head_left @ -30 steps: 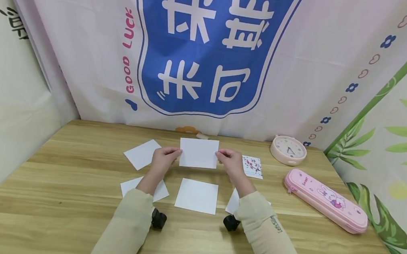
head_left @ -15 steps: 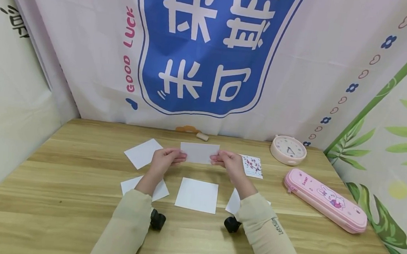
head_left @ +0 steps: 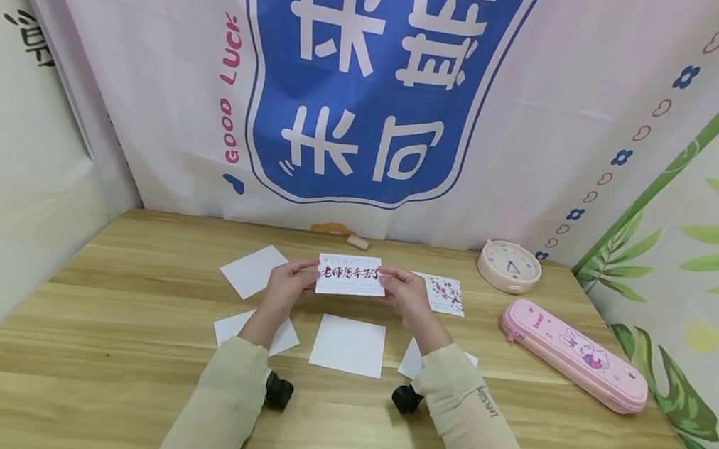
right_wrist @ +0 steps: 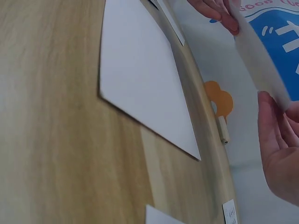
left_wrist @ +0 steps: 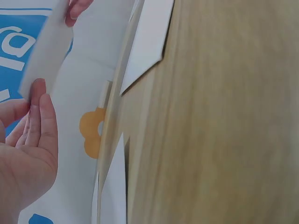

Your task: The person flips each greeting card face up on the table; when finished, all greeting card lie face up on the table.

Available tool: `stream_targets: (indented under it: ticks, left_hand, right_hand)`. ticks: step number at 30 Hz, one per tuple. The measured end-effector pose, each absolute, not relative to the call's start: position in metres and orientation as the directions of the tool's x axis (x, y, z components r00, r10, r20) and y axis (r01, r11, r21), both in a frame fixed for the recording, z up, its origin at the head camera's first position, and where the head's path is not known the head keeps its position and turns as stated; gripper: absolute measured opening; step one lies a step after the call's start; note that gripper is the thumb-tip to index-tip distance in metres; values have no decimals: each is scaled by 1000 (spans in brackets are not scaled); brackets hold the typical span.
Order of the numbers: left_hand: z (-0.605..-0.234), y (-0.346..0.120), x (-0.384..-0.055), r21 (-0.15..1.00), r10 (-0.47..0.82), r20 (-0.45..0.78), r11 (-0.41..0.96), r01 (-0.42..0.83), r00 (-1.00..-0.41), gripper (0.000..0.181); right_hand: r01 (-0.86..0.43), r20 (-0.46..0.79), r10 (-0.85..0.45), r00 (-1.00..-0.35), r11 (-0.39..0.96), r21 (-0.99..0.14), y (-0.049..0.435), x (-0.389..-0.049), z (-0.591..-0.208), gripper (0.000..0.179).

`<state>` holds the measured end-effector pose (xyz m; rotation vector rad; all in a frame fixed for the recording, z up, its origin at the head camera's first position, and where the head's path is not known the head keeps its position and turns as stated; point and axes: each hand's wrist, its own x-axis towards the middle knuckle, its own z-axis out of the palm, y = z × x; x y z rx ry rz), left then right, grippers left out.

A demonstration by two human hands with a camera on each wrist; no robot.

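Two bare hands worked together over the table [head_left: 95, 380], with a lettered card [head_left: 347, 288] held up between them, off the wood and in front of the backdrop [head_left: 170, 115]. The left hand [head_left: 288, 281] pinched the card's left edge between thumb and fingers; the right hand [head_left: 407, 296] gripped the opposite edge in the same way. The face toward the head camera bore a row of dark-red Chinese characters, with finer, fainter lines above and below, too small to read. Both wrist views showed the other face as plain and pale. Below the held card, a blank white middle card [head_left: 347, 346] lay flat. An upper-left card [head_left: 250, 272] rested at an angle near the left hand; a lower-left card [head_left: 284, 339] lay partly hidden by the left forearm, and a lower-right card [head_left: 412, 361] partly hidden by the right. Just beyond the right hand lay a blossom card [head_left: 446, 295], printed with a flowering branch. Farther right stood a round pink clock [head_left: 510, 264], and nearer the person a pink pencil case [head_left: 575, 355] with a rabbit on its lid lay slantwise. A small pale cylinder [head_left: 358, 242] lay at the table's back edge, behind the lettered card. Cream sleeves [head_left: 215, 404] covered the forearms.
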<state>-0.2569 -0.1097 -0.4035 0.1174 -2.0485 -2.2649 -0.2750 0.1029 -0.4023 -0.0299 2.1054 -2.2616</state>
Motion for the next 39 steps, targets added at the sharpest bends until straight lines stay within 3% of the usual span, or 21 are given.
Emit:
stream_targets:
  ticks: [5,10,14,22,29,34,39]
  left_hand:
    - [-394,-106,-250,995,-119,-38,-100,-26,-992,36]
    - [-402,-105,-255,997,-132,-28,-70,-19,-991,31]
    - [-391,-103,-247,1000,-97,-4,-5,-3,-995,36]
    - [-387,-107,-247,960,99,20,276,47,-995,58]
    - [-389,-107,-253,915,138,43,392,94,-989,56]
    - [-390,-109,-255,907,127,71,404,117,-989,51]
    - [-392,-109,-258,912,114,76,394,115,-991,59]
  right_hand:
    - [93,-94,34,-995,-15,-996,95,-267,-387,36]
    - [74,-73,36,-997,29,-997,95,-263,-386,35]
    - [7,-11,-36,-999,107,-994,97,-261,-387,41]
    - [-125,60,-211,-976,312,-942,97,-262,-386,60]
    - [-126,38,-270,-962,315,-941,94,-267,-389,57]
    - [-114,26,-268,-963,322,-940,94,-270,-390,60]
    - [-116,27,-261,-965,331,-936,94,-273,-393,65]
